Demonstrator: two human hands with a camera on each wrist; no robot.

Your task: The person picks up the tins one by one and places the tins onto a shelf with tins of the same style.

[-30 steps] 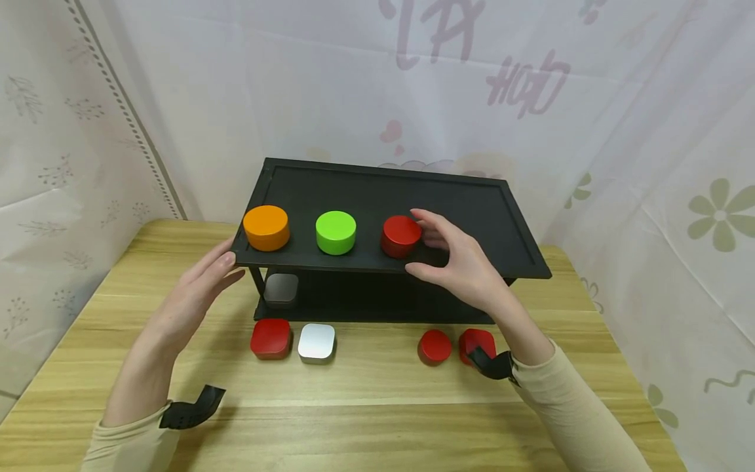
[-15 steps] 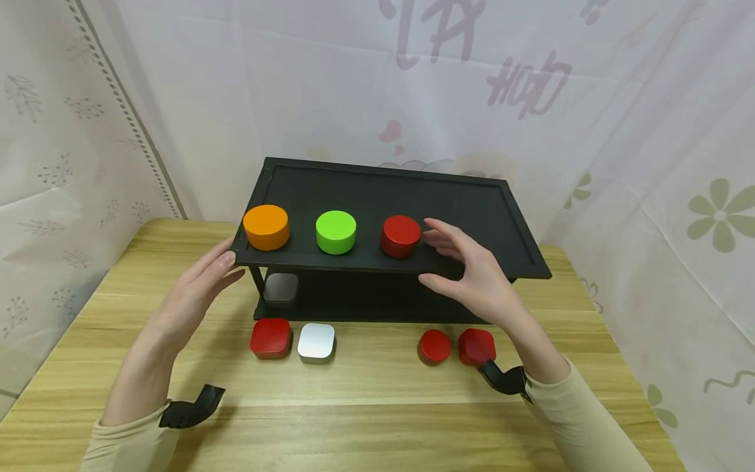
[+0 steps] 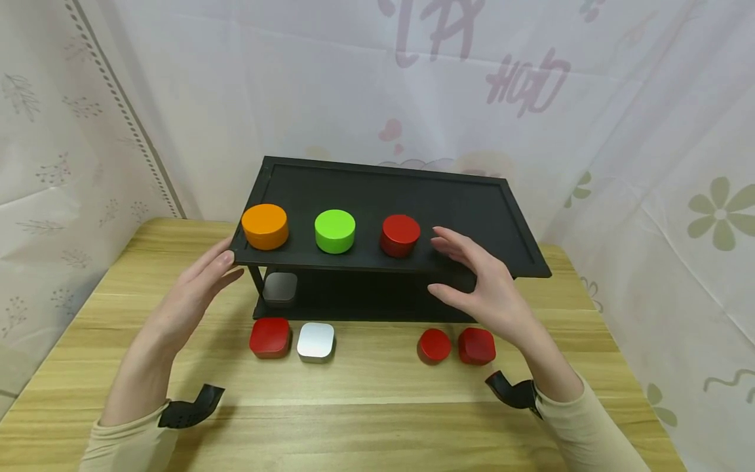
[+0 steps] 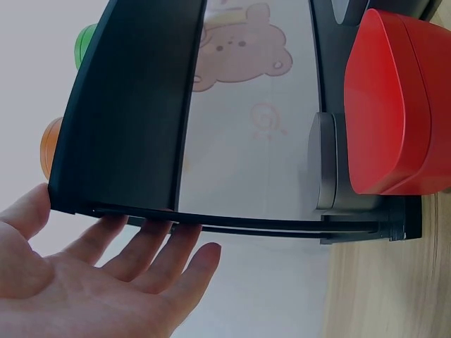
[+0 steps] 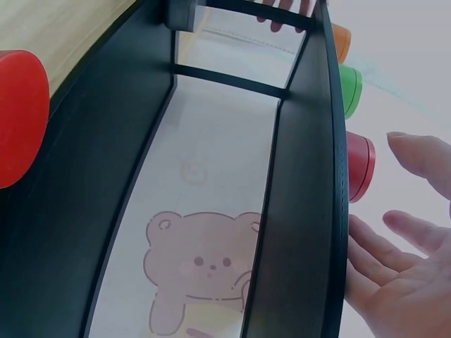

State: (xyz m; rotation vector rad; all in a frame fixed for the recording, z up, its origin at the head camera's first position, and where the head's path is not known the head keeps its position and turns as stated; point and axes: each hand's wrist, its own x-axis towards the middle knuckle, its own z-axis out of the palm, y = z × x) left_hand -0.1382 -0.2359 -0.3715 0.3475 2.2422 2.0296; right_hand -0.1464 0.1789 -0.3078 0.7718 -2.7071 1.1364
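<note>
On the top board of a black two-tier shelf point(image 3: 383, 180) stand a round orange lidded box point(image 3: 265, 227), a round green one point(image 3: 335, 231) and a round red lidded box point(image 3: 400, 236), in a spaced row along the front. My right hand point(image 3: 486, 282) is over the board's front right part, thumb and fingers spread apart, holding nothing. A gap shows between its fingertips and the red box. My left hand point(image 3: 191, 292) touches the shelf's left end, the thumb at the front corner and the extended fingers along the side frame point(image 4: 232, 224).
A grey square box point(image 3: 280, 288) sits at the lower tier's left end. Before the shelf, on the wooden table point(image 3: 366, 419), stand a red square box point(image 3: 271, 337), a silver square box point(image 3: 316, 341), another red round box point(image 3: 434, 346) and a second red square box point(image 3: 477, 345). A printed curtain hangs behind.
My right hand has drawn away from the round red box on the top board, moving right and toward me. The left hand and the boxes stay in place.
</note>
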